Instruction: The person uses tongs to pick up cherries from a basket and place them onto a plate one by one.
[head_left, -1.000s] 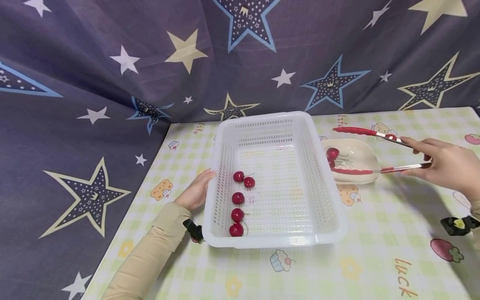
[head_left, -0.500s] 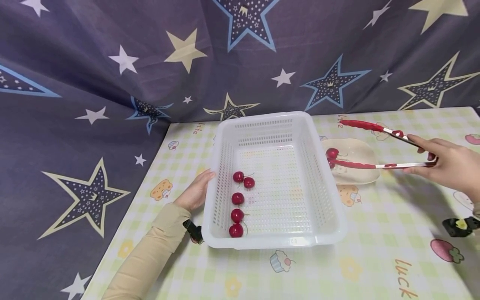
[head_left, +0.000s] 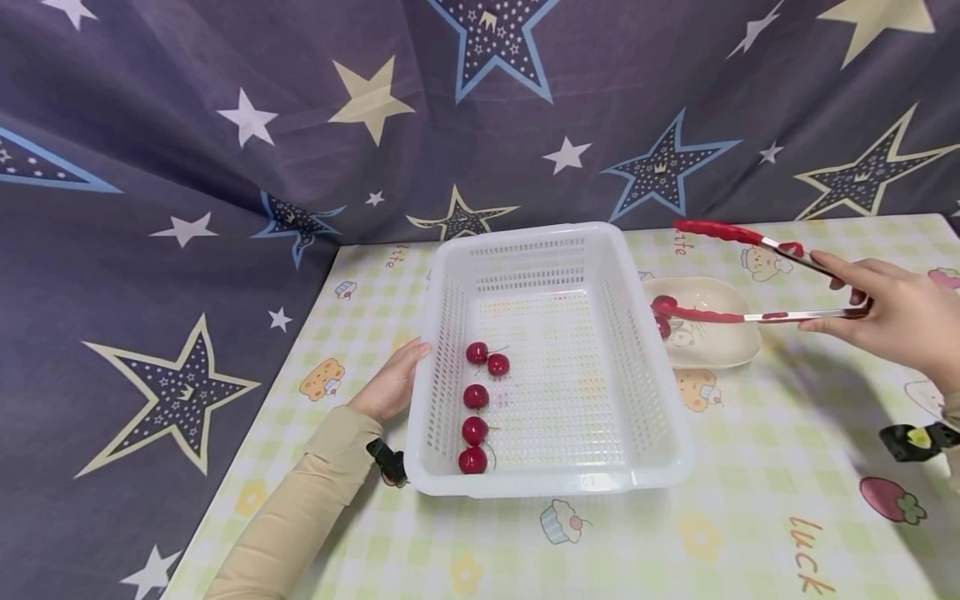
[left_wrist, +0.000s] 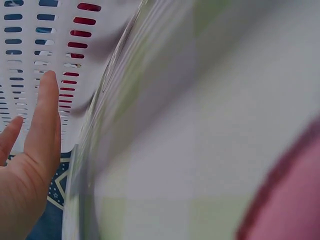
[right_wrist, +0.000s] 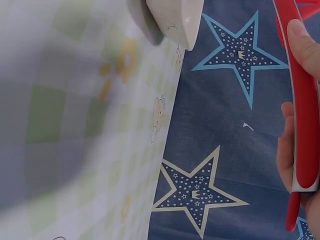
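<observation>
My left hand [head_left: 392, 379] rests against the left side of a white perforated plastic basket [head_left: 566, 482]. In the left wrist view its fingers [left_wrist: 44, 122] lie fairly straight along the slotted wall [left_wrist: 31, 55]. Several red cherries [head_left: 476, 397] with stems sit on the basket floor along its left side. My right hand [head_left: 892, 308] holds metal tongs with red tips [head_left: 716, 232], their arms spread apart. The lower tip is over a cream bowl [head_left: 723, 346] and overlaps two cherries [head_left: 663, 327] there; contact I cannot tell. A red tong handle [right_wrist: 306, 115] shows in the right wrist view.
The bowl stands close by the basket's right wall, which partly hides it. A checked tablecloth [head_left: 622, 550] covers the table. Behind and to the left hangs a dark curtain [head_left: 300, 75] with stars. Each wrist wears a black camera mount [head_left: 917, 442].
In my right hand the tongs have moved away from me; the upper arm has swung past the bowl's far side and the lower tip has shifted towards the farther cherry. My left hand stays put.
</observation>
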